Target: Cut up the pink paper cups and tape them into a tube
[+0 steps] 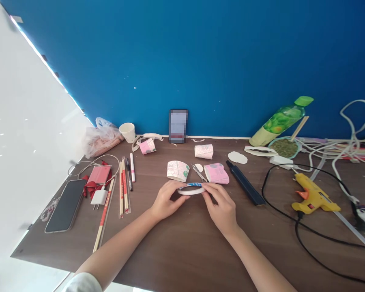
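Between my two hands is a thin white tape roll (191, 192) with a blue inner side, held just above the brown table. My left hand (169, 199) pinches its left edge between thumb and fingers. On the right edge, the fingers of my right hand (220, 204) are closed the same way. Just beyond the roll lie a pair of scissors (199, 173), partly hidden, a pale cut cup piece (177, 170) with a green dot and a pink cup piece (216, 173). Farther back is another patterned cup piece (204, 151).
At left are a phone (65, 206), chopsticks (124, 186), pens (129, 174), a charger (99, 197) and a white cup (127, 132). At right are a black tool (245, 183), a yellow glue gun (314, 194) with its black cable and a tilted bottle (280, 121). Another phone (178, 125) leans on the blue wall.
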Demonstrator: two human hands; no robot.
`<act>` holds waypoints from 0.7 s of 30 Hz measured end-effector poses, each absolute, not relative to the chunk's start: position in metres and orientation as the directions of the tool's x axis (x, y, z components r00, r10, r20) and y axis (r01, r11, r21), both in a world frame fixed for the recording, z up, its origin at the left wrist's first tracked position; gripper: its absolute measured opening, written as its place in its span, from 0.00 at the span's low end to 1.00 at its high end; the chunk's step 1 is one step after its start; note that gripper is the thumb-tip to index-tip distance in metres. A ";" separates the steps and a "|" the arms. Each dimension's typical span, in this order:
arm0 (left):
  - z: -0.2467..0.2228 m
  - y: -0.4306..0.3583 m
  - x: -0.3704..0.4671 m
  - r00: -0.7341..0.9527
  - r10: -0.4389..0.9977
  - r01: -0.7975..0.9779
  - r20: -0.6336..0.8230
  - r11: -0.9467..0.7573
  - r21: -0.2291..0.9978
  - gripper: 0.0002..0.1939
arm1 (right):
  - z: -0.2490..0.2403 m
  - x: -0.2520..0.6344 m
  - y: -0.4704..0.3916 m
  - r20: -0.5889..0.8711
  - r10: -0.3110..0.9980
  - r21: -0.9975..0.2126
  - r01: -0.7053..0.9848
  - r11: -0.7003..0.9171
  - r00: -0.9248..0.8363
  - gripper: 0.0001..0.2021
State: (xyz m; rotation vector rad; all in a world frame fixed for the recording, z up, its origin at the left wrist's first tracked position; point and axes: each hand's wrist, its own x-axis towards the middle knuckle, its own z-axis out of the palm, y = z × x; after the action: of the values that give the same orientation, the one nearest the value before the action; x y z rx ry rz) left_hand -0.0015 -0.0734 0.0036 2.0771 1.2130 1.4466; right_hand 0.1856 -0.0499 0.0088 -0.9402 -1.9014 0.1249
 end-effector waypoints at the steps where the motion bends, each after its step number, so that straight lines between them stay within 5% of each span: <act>1: 0.004 -0.073 -0.002 0.116 0.794 0.453 0.597 -0.577 0.679 0.13 | 0.009 0.186 -0.049 0.723 0.657 -0.462 0.558 0.689 -0.212 0.11; 15: 0.004 -0.073 -0.002 0.125 0.818 0.451 0.562 -0.551 0.702 0.07 | 0.003 0.188 -0.046 0.658 0.744 -0.572 0.565 0.595 -0.117 0.08; 21: -0.001 -0.073 -0.003 0.110 0.778 0.502 0.618 -0.580 0.641 0.05 | 0.009 0.186 -0.048 0.711 0.688 -0.520 0.552 0.652 -0.142 0.14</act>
State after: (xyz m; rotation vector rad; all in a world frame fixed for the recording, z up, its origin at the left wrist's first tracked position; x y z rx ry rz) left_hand -0.0034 -0.0728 -0.0011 2.1191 1.2655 1.4589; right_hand 0.1855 -0.0483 0.0087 -0.9922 -1.8128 0.1613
